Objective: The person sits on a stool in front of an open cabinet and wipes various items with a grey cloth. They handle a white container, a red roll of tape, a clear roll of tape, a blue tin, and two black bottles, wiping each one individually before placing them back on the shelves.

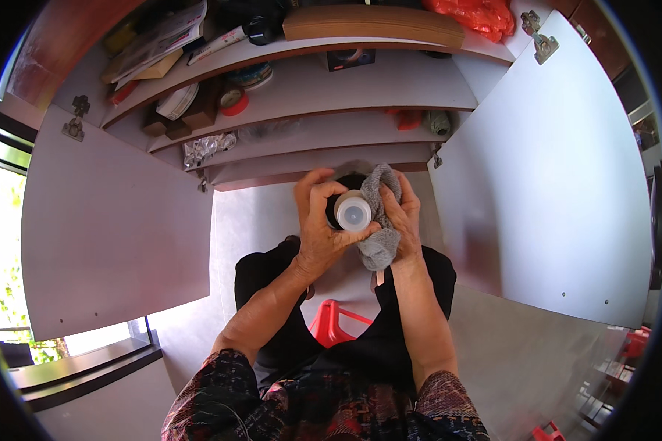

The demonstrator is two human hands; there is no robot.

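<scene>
In front of an open cabinet, my left hand (318, 228) is closed around a dark container, seen from above, with a round white cap (354, 214). It looks like a bottle or jar, but its lower part is hidden beneath the cap and my fingers. My right hand (406, 220) grips a grey cloth (379, 248) and presses it to the container's right side. Part of the cloth bunches up above the cap, and the rest hangs below it.
White cabinet doors stand open at left (118, 228) and right (552, 184). Shelves (360, 88) ahead carry a rolled tape (234, 103), a brown box (371, 26), a red plastic bag (485, 16) and crumpled foil (206, 148). A red stool (331, 323) shows between my legs.
</scene>
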